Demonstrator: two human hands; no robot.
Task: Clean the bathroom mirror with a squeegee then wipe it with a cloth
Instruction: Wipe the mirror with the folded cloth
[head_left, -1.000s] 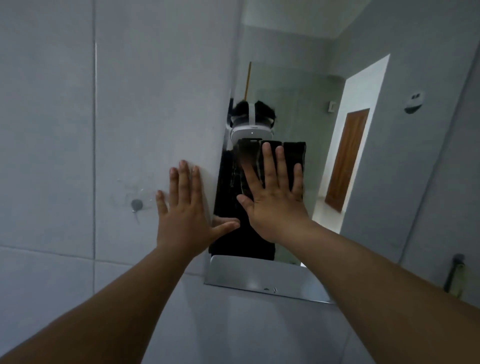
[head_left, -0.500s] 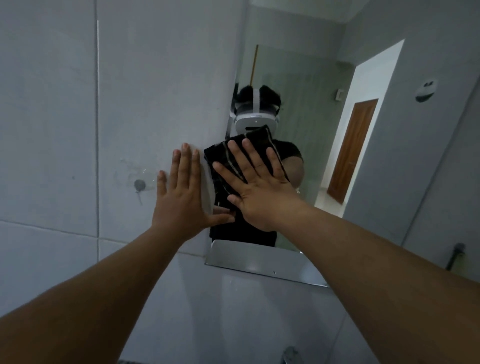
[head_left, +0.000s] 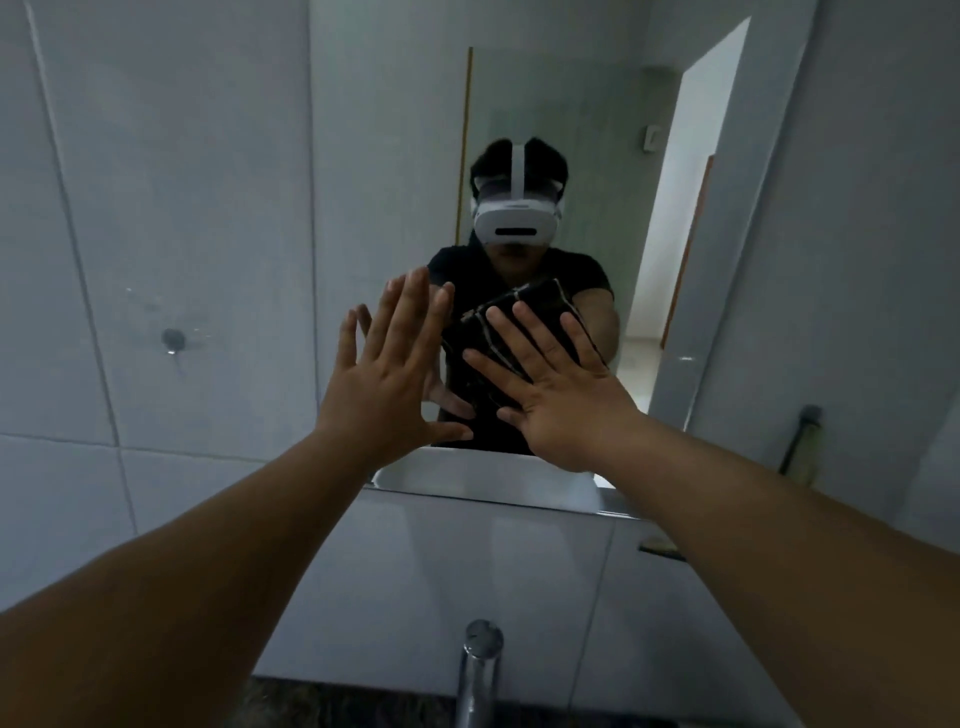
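The bathroom mirror (head_left: 389, 130) hangs on the tiled wall straight ahead. My right hand (head_left: 561, 400) lies flat with its fingers spread and presses a dark cloth (head_left: 524, 312) with pale stripes against the lower middle of the glass. My left hand (head_left: 384, 384) is open, fingers apart, palm against the glass near the mirror's left edge, just left of the cloth. It holds nothing. No squeegee that I can name is in view.
A chrome tap (head_left: 480, 670) rises below the mirror at the bottom centre. A small metal stud (head_left: 173, 340) sticks out of the wall tile on the left. A dark upright object (head_left: 802, 441) stands against the right wall. The mirror reflects an open doorway.
My left hand has moved from the wall tile onto the glass. My right hand has slid the cloth to the right across the mirror. The view has dropped, bringing the tap into sight.
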